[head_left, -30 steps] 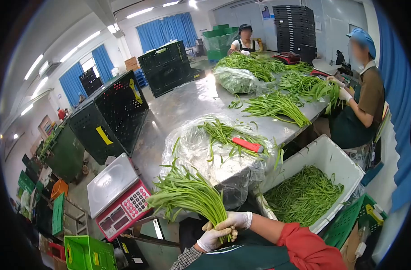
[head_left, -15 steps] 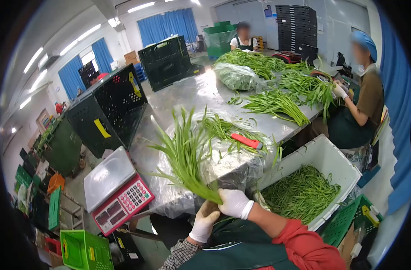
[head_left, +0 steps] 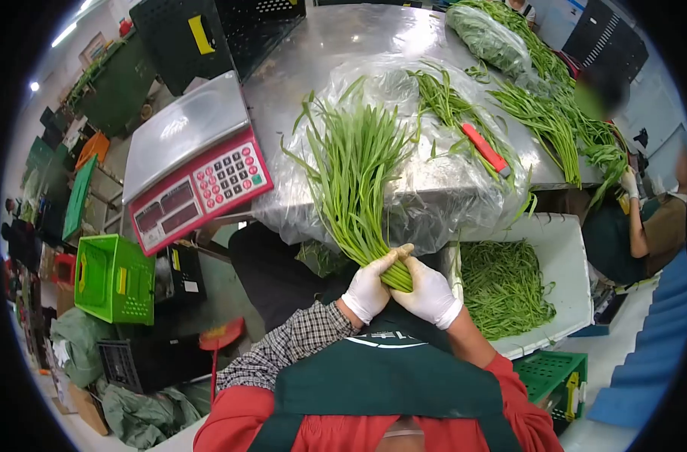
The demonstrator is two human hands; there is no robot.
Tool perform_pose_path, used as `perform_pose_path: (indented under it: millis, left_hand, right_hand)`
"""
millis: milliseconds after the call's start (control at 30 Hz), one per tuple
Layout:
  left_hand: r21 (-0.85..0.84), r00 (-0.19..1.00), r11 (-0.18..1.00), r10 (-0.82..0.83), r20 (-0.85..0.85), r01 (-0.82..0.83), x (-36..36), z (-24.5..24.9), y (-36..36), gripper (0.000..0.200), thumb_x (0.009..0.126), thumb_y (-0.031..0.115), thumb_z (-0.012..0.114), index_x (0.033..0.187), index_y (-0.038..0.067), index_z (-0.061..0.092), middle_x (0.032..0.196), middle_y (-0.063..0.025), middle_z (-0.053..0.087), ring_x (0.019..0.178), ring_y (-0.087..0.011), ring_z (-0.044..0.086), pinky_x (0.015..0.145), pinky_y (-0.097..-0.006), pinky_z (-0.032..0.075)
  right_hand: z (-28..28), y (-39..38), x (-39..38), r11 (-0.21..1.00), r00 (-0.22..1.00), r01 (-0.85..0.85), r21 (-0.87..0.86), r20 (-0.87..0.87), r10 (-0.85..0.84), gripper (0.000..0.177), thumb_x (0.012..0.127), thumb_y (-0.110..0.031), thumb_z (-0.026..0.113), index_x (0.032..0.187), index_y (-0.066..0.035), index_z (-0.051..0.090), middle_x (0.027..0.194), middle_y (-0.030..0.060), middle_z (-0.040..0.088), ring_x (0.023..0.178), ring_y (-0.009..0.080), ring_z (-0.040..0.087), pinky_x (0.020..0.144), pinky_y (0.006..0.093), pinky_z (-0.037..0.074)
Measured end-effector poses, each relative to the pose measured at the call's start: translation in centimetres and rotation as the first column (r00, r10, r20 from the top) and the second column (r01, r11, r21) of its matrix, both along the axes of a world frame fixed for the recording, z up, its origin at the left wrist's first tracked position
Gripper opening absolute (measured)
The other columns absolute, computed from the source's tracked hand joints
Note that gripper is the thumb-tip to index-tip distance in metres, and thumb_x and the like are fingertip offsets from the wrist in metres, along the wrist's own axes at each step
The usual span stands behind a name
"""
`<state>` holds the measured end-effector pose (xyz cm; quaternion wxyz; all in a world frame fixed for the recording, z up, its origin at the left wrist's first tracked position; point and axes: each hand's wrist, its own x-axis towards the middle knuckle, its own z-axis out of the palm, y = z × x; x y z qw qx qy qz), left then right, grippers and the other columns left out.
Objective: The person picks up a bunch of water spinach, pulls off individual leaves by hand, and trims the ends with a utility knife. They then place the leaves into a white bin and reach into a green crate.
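Observation:
Long green leafy stalks form a bunch, its leaves fanned over clear plastic sheeting at the table edge. My left hand, in a white glove, is closed round the stem ends. My right hand, also gloved in white, grips the same stems from the other side, the fingers of both hands touching. Beyond them, a red-handled tool rests on loose greens on the plastic. To the left is a red and silver scale with nothing on its plate.
A white bin of cut greens stands at the right. More greens lie on the metal table. A co-worker's gloved hand shows at far right. Green crates and black crates stand lower left.
The view has tilted down, so the scale and bin appear higher. The bunch is more upright and gathered, and both my hands have come together closer round its stems.

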<state>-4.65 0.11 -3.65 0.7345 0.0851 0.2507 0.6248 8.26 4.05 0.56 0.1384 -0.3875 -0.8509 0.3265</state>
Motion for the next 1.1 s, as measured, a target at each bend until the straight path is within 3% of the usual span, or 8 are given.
perform_pose_path:
  millis: [167, 433, 633, 667, 733, 767, 833, 1100]
  left_hand:
    - [0.093, 0.992, 0.996, -0.014, 0.124, 0.003, -0.3, -0.3, -0.2, 0.033, 0.089, 0.023, 0.045, 0.109, -0.003, 0.053, 0.125, -0.015, 0.048, 0.118, -0.0264, 0.042, 0.102, -0.0403, 0.028]
    - [0.153, 0.996, 0.988, -0.038, 0.084, 0.025, -0.7, -1.1, -0.3, 0.034, 0.089, 0.026, 0.049, 0.11, 0.0, 0.054, 0.119, -0.0134, 0.052, 0.113, -0.0254, 0.047, 0.1, -0.0395, 0.032]
    - [0.045, 0.93, 0.968, -0.223, -0.293, 0.247, -1.6, -0.2, -2.3, 0.038, 0.087, 0.029, 0.056, 0.112, 0.001, 0.054, 0.106, -0.0065, 0.058, 0.099, -0.0145, 0.052, 0.091, -0.03, 0.038]
    - [-0.016, 0.857, 0.957, -0.267, -0.441, 0.29, -2.0, 0.5, -2.9, 0.037, 0.086, 0.028, 0.058, 0.111, 0.0, 0.055, 0.103, -0.0057, 0.059, 0.096, -0.0126, 0.053, 0.089, -0.0272, 0.04]
    - [-0.141, 0.356, 0.921, -0.277, -0.893, 0.363, -2.6, 2.6, -4.0, 0.025, 0.079, 0.022, 0.066, 0.095, 0.003, 0.063, 0.084, -0.0043, 0.063, 0.075, -0.0129, 0.058, 0.071, -0.0266, 0.046]
    - [0.15, 0.179, 0.92, 0.089, -0.98, 0.361, -2.6, 3.2, -4.5, 0.023, 0.075, 0.02, 0.069, 0.09, 0.004, 0.063, 0.08, -0.005, 0.062, 0.072, -0.0156, 0.059, 0.067, -0.0282, 0.046]
    - [0.616, -0.059, 0.644, 0.711, -0.7, 0.454, -2.2, 4.8, -4.4, 0.022, 0.066, 0.016, 0.074, 0.081, 0.007, 0.06, 0.078, -0.0059, 0.06, 0.071, -0.0219, 0.059, 0.064, -0.0317, 0.046]
    - [0.261, -0.583, 0.685, 0.722, -0.373, 0.681, -1.7, 6.4, 0.7, 0.047, 0.071, 0.021, 0.054, 0.113, 0.0, 0.051, 0.118, -0.0143, 0.051, 0.117, -0.0295, 0.044, 0.101, -0.0456, 0.029]
  right_hand:
    - [0.2, 0.0, 1.5, 0.9, 0.991, -0.056, -0.432, -0.133, -0.002, 0.049, 0.072, -0.021, 0.065, 0.113, 0.0, 0.048, 0.097, 0.0183, 0.061, 0.091, 0.0272, 0.061, 0.078, 0.0329, 0.047]
    - [-0.4, 0.1, 0.9, 0.979, 1.0, -0.002, -0.206, 0.028, 0.008, 0.047, 0.07, -0.018, 0.06, 0.112, 0.0, 0.049, 0.088, 0.0216, 0.061, 0.084, 0.0344, 0.061, 0.073, 0.0383, 0.048]
    - [0.3, 0.4, 1.2, 0.982, 0.998, 0.017, -0.188, 0.056, -0.007, 0.039, 0.068, -0.019, 0.06, 0.103, -0.003, 0.051, 0.079, 0.0224, 0.06, 0.078, 0.0378, 0.059, 0.067, 0.0425, 0.047]
    - [0.3, 0.5, 1.3, 0.981, 0.998, 0.029, -0.19, 0.052, -0.02, 0.037, 0.068, -0.018, 0.06, 0.101, -0.003, 0.052, 0.079, 0.0221, 0.06, 0.078, 0.0377, 0.059, 0.067, 0.0425, 0.047]
    - [0.7, 0.5, 1.3, 0.98, 0.998, 0.05, -0.195, 0.037, -0.044, 0.032, 0.068, -0.018, 0.059, 0.097, -0.004, 0.052, 0.078, 0.0216, 0.06, 0.077, 0.0377, 0.059, 0.067, 0.0426, 0.047]
    - [0.7, 0.5, 1.4, 0.979, 0.998, 0.056, -0.194, 0.024, -0.052, 0.032, 0.068, -0.02, 0.062, 0.094, -0.004, 0.053, 0.08, 0.0213, 0.06, 0.079, 0.0371, 0.059, 0.068, 0.042, 0.047]
    - [0.9, 0.7, 1.4, 0.978, 0.999, 0.046, -0.205, 0.029, -0.041, 0.035, 0.068, -0.023, 0.065, 0.095, -0.004, 0.053, 0.082, 0.0211, 0.061, 0.081, 0.037, 0.059, 0.069, 0.0416, 0.047]
    - [0.5, 1.3, 1.9, 0.985, 1.0, -0.004, -0.175, 0.025, 0.008, 0.046, 0.067, -0.02, 0.065, 0.107, -0.001, 0.051, 0.09, 0.0236, 0.06, 0.085, 0.0378, 0.059, 0.074, 0.0395, 0.047]
